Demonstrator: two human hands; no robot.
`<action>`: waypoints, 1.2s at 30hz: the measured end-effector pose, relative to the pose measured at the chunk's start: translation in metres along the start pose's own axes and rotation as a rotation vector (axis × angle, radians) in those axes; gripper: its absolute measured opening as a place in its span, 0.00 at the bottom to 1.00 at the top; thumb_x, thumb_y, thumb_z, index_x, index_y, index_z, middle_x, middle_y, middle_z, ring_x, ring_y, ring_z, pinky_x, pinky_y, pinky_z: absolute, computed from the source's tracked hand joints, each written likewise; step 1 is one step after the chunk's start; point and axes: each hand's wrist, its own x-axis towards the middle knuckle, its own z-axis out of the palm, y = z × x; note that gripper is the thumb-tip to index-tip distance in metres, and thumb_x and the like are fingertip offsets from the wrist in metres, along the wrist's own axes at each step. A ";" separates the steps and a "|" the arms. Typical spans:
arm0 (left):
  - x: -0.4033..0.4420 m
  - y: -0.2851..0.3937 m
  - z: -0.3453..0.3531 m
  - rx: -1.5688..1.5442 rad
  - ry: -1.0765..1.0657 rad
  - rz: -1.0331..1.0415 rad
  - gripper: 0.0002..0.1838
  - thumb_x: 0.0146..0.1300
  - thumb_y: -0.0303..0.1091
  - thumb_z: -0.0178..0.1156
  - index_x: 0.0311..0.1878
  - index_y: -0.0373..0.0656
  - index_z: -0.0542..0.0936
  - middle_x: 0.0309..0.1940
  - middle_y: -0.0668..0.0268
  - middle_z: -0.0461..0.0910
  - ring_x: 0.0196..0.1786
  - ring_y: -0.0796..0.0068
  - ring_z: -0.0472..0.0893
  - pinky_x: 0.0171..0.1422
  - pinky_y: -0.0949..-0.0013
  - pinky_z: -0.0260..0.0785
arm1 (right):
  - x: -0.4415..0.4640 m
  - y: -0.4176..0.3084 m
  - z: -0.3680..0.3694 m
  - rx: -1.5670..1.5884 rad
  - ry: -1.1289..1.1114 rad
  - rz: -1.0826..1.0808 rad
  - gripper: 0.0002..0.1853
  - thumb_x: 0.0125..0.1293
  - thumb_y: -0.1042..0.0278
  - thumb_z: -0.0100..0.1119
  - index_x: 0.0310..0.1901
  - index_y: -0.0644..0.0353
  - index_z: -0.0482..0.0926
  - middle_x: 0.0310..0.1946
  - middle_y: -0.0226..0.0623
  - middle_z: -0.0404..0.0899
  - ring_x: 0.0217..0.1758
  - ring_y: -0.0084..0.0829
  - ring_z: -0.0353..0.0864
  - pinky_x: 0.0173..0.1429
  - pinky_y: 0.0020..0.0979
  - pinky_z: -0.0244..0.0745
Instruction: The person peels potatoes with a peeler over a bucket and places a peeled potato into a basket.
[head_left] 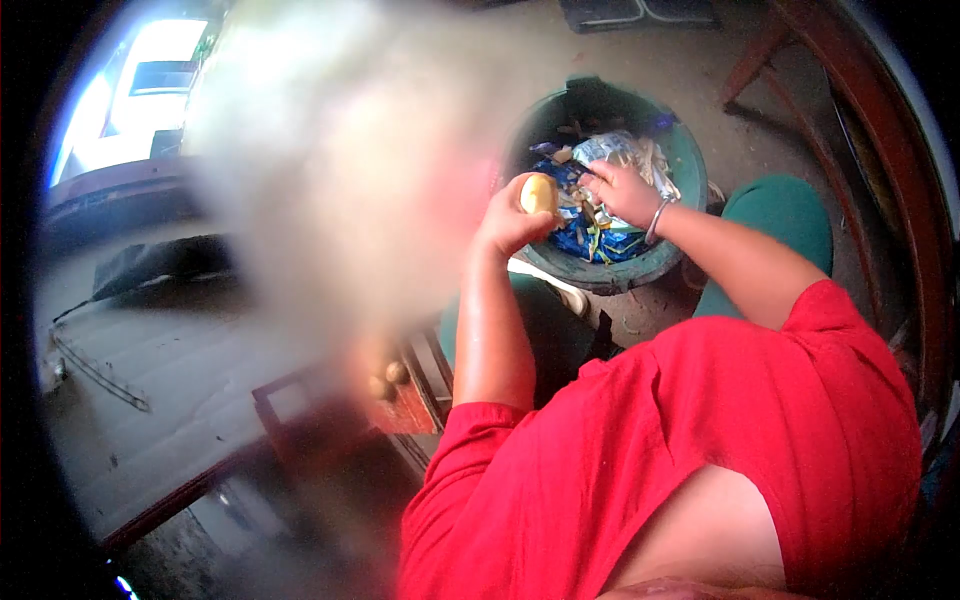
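My left hand [510, 220] is wrapped round a pale yellow, peeled-looking potato [538, 194], held over the near left rim of a green bin [690, 165]. Just to the right, my right hand [625, 194] is over the bin with its fingers drawn together. Whatever it may hold is too small and blurred to make out. A bracelet [656, 220] circles that wrist. Inside the bin lie peelings [604, 245] and crumpled blue and white plastic wrappers [612, 150]. The two hands are apart from each other.
Two or so brown, round potatoes [392, 375] rest on a red wooden surface [405, 410] to the lower left. A pale table [170, 380] stands at left. Wooden furniture legs [800, 110] rise at right. A whitish blur hides much of the upper left middle.
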 end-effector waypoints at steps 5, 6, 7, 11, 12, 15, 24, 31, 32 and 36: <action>0.007 -0.009 -0.005 0.087 0.040 0.023 0.28 0.39 0.24 0.66 0.50 0.39 0.73 0.36 0.66 0.77 0.37 0.75 0.78 0.42 0.71 0.74 | -0.009 -0.009 0.007 -0.065 -0.036 -0.328 0.12 0.66 0.62 0.55 0.44 0.61 0.73 0.35 0.45 0.79 0.39 0.34 0.78 0.44 0.34 0.71; 0.009 -0.010 -0.006 0.066 0.000 -0.008 0.28 0.39 0.24 0.66 0.49 0.39 0.74 0.37 0.66 0.77 0.39 0.74 0.78 0.44 0.71 0.73 | -0.010 -0.010 0.007 -0.094 -0.092 -0.331 0.12 0.66 0.64 0.55 0.46 0.61 0.73 0.37 0.43 0.78 0.41 0.32 0.77 0.47 0.33 0.70; 0.010 -0.013 -0.006 0.067 -0.001 -0.007 0.28 0.39 0.24 0.66 0.49 0.39 0.74 0.37 0.66 0.77 0.39 0.74 0.78 0.44 0.71 0.73 | -0.011 -0.010 0.006 -0.122 -0.148 -0.333 0.12 0.66 0.66 0.54 0.48 0.62 0.72 0.38 0.40 0.77 0.42 0.30 0.75 0.49 0.31 0.69; 0.007 -0.010 -0.004 0.029 0.007 0.050 0.31 0.34 0.22 0.69 0.49 0.40 0.74 0.38 0.66 0.78 0.40 0.75 0.78 0.47 0.69 0.73 | -0.010 -0.008 0.007 -0.179 -0.091 -0.427 0.14 0.64 0.66 0.57 0.48 0.61 0.73 0.39 0.43 0.77 0.43 0.37 0.77 0.50 0.33 0.70; 0.008 -0.010 -0.004 0.040 0.017 0.012 0.31 0.34 0.22 0.69 0.49 0.40 0.74 0.38 0.66 0.79 0.41 0.75 0.78 0.47 0.69 0.73 | -0.011 -0.009 0.007 -0.178 -0.091 -0.425 0.14 0.64 0.66 0.57 0.48 0.61 0.73 0.39 0.43 0.77 0.43 0.37 0.77 0.50 0.33 0.70; 0.009 -0.011 -0.005 0.102 0.035 0.008 0.31 0.34 0.22 0.68 0.49 0.40 0.74 0.37 0.65 0.79 0.41 0.75 0.78 0.47 0.69 0.72 | -0.011 -0.009 0.005 -0.279 -0.062 -0.467 0.14 0.63 0.66 0.58 0.48 0.61 0.73 0.40 0.44 0.77 0.45 0.42 0.77 0.50 0.35 0.70; 0.007 -0.009 -0.003 0.032 0.037 -0.012 0.29 0.39 0.22 0.67 0.50 0.39 0.74 0.35 0.63 0.79 0.35 0.72 0.80 0.37 0.69 0.75 | -0.008 -0.004 0.007 -0.262 -0.047 -0.416 0.13 0.63 0.68 0.56 0.49 0.60 0.72 0.40 0.46 0.77 0.46 0.42 0.77 0.52 0.35 0.70; 0.007 -0.008 -0.008 -0.069 -0.039 -0.093 0.21 0.47 0.20 0.65 0.47 0.36 0.72 0.40 0.59 0.79 0.39 0.65 0.82 0.39 0.61 0.81 | 0.003 0.012 0.008 -0.050 -0.087 -0.277 0.13 0.66 0.61 0.55 0.46 0.60 0.73 0.35 0.47 0.79 0.39 0.39 0.79 0.45 0.36 0.72; 0.007 -0.009 -0.009 -0.069 -0.039 -0.094 0.21 0.47 0.20 0.65 0.47 0.36 0.72 0.40 0.59 0.79 0.39 0.65 0.82 0.39 0.61 0.81 | 0.004 0.013 0.008 -0.040 -0.103 -0.269 0.13 0.66 0.61 0.54 0.46 0.61 0.73 0.34 0.46 0.79 0.37 0.37 0.79 0.44 0.35 0.72; 0.004 -0.005 -0.003 0.035 0.013 -0.014 0.25 0.42 0.22 0.66 0.49 0.36 0.73 0.37 0.62 0.79 0.38 0.70 0.80 0.41 0.66 0.77 | 0.009 0.016 0.008 0.031 -0.054 -0.004 0.14 0.68 0.59 0.52 0.43 0.64 0.74 0.29 0.41 0.79 0.30 0.32 0.78 0.38 0.33 0.73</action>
